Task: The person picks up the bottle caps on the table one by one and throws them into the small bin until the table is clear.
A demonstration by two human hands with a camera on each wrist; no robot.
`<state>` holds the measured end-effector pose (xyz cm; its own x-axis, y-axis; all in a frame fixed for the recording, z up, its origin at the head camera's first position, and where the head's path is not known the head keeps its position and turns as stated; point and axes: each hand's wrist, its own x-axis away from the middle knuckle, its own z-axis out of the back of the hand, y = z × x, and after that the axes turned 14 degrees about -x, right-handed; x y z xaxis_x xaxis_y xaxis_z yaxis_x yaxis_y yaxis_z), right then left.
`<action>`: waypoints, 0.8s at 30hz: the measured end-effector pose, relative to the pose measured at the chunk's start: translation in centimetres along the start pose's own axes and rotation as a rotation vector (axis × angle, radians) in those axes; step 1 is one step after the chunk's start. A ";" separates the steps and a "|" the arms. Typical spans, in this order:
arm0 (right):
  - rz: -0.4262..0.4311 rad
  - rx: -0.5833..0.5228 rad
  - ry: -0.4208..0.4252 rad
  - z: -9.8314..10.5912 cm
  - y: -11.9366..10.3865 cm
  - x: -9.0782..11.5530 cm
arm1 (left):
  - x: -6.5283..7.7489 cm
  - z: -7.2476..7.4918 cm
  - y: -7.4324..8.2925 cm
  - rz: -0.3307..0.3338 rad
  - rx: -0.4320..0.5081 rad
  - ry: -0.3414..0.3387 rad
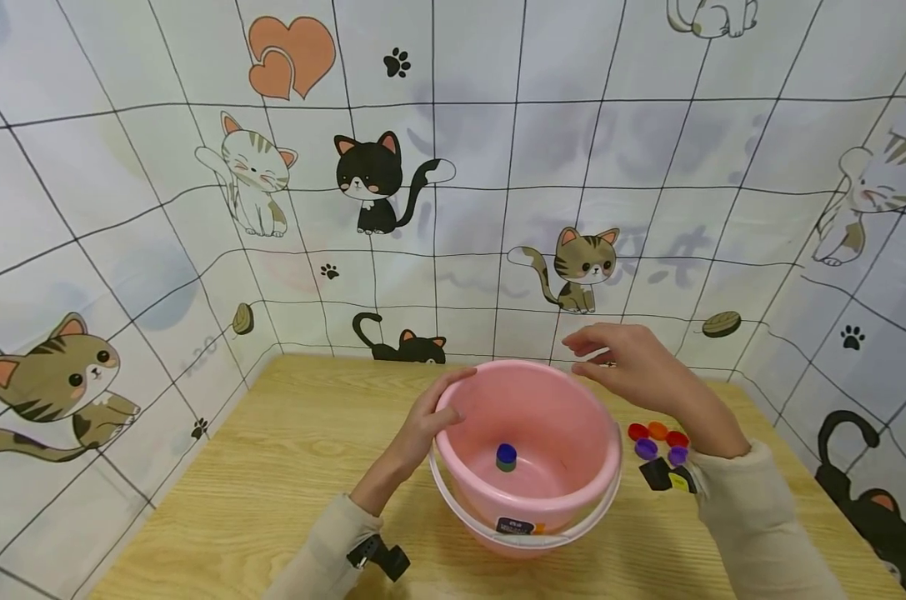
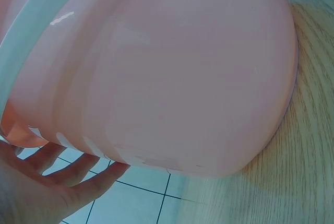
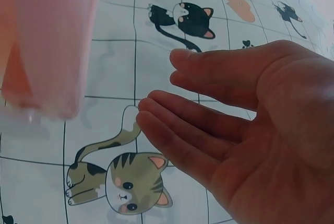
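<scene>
A pink bucket [image 1: 528,508] with a pale carrying handle [image 1: 490,533] stands on the wooden table. My left hand [image 1: 426,425] grips its rim on the left side, thumb over the inner wall and fingers along the outside. In the left wrist view the fingers [image 2: 78,169] lie against the bucket's outer wall [image 2: 188,72]. Inside, on the bottom, sits a small blue piece [image 1: 507,453] with green below it, like stacked bottle caps. My right hand [image 1: 628,367] hovers beyond the bucket's right rim, fingers loosely extended and holding nothing, as the right wrist view also shows.
Right of the bucket, several red, orange and purple caps [image 1: 646,449] lie together on the table [image 1: 295,467], partly beside my right forearm. A cloth wall [image 1: 468,208] printed with cats and grid lines closes off the back and both sides.
</scene>
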<state>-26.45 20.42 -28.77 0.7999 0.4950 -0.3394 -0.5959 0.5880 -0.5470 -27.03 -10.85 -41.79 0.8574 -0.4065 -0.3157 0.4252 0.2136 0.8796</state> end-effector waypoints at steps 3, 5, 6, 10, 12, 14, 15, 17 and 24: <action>0.003 0.004 0.021 0.3 0.5 0.5 | 0.0 0.0 -0.1 -0.007 0.000 -0.003; 0.000 0.001 0.029 0.6 0.9 0.9 | 0.0 0.0 0.0 -0.006 -0.001 -0.001; -0.004 -0.003 0.034 0.6 1.0 1.1 | 0.0 0.0 0.1 -0.006 -0.002 -0.002; -0.024 -0.023 0.053 0.8 1.7 2.0 | 0.0 -0.1 0.2 -0.002 -0.005 -0.006; -0.032 -0.031 0.063 0.6 2.1 2.4 | 0.1 -0.1 0.2 0.005 -0.010 -0.007; -0.039 -0.040 0.070 0.4 2.5 2.8 | 0.2 -0.2 0.2 0.014 -0.010 -0.002; -0.041 -0.045 0.075 0.3 2.7 3.0 | 0.2 -0.2 0.1 0.018 -0.008 -0.001; -0.045 -0.055 0.087 0.0 3.2 3.3 | 0.3 -0.2 0.1 0.017 -0.007 0.001; -0.045 -0.064 0.136 -0.7 4.9 4.4 | 0.2 -0.2 0.1 0.012 -0.006 0.010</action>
<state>-25.80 25.03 -33.51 0.8303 0.3753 -0.4120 -0.5573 0.5633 -0.6100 -26.78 -10.69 -41.81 0.8653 -0.3952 -0.3084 0.4164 0.2242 0.8811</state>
